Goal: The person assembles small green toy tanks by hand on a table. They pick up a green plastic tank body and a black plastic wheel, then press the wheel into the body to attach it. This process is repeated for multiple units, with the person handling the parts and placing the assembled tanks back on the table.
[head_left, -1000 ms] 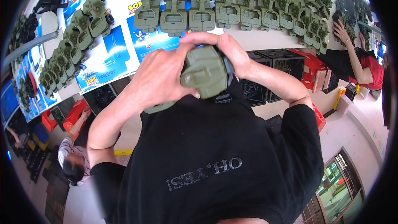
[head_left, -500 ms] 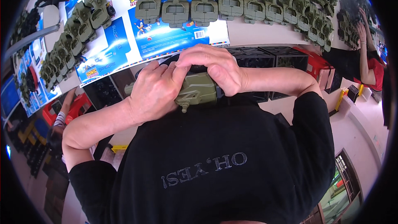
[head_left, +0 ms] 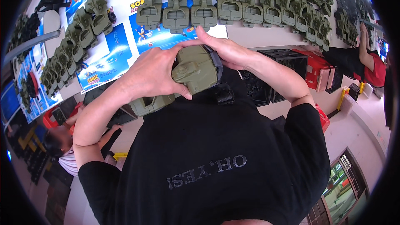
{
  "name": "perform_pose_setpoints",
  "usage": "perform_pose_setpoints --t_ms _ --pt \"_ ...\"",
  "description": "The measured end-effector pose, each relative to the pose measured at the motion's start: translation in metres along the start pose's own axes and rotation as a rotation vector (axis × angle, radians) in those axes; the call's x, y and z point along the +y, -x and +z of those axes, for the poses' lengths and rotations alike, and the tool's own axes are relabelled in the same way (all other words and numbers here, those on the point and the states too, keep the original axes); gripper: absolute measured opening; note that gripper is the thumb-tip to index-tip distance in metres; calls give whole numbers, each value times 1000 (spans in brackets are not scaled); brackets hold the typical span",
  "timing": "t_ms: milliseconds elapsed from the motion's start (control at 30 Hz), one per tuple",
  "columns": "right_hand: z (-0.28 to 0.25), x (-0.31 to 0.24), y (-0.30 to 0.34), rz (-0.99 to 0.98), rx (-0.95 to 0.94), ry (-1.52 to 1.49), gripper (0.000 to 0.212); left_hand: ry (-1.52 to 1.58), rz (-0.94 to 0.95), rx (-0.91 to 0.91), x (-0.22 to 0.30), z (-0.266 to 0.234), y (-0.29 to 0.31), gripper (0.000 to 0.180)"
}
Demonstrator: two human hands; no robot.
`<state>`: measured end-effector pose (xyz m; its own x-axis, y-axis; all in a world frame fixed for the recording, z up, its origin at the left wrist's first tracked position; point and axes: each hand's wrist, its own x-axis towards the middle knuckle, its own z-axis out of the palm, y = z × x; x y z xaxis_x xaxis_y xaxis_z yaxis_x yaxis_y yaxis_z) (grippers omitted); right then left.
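In front of my chest is an olive-green plastic toy vehicle body (head_left: 193,70), tilted, with a dark grey edge at its right end. A black wheel (head_left: 225,95) shows below that end, against my shirt. My left hand (head_left: 156,71) grips the body, its thumb along the near side and its fingers over the far side. My right hand (head_left: 225,50) is against the far right end with its thumb raised off the body. Its other fingers are hidden behind the toy. The toy's open cab part (head_left: 152,105) sticks out below my left wrist.
A long row of matching green toy bodies (head_left: 204,14) lines the table ahead. Another row (head_left: 77,43) runs down the left side on printed blue sheets (head_left: 112,52). Black crates (head_left: 289,64) and a red crate (head_left: 314,64) stand at right. Other people sit at left (head_left: 68,150) and right (head_left: 368,64).
The toy body has turned, so more of its green top and the cab part shows. My right hand has shifted off its top to the right end, thumb lifting. A wheel has come into view.
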<state>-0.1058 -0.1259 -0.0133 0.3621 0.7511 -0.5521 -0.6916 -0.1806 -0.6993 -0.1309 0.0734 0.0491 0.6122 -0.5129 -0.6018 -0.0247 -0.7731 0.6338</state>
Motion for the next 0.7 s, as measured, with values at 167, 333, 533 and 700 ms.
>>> perform_pose_setpoints --t_ms 167,333,533,700 --pt "7 6 -1 -92 -7 -164 85 -205 -27 56 20 2 5 81" --pt "0 9 -6 -244 -91 -38 93 -232 -34 87 28 5 6 77" --pt "22 8 8 -422 -107 108 92 -212 121 185 24 19 22 65" --pt "43 6 38 -613 172 412 74 -283 232 247 25 33 36 52"
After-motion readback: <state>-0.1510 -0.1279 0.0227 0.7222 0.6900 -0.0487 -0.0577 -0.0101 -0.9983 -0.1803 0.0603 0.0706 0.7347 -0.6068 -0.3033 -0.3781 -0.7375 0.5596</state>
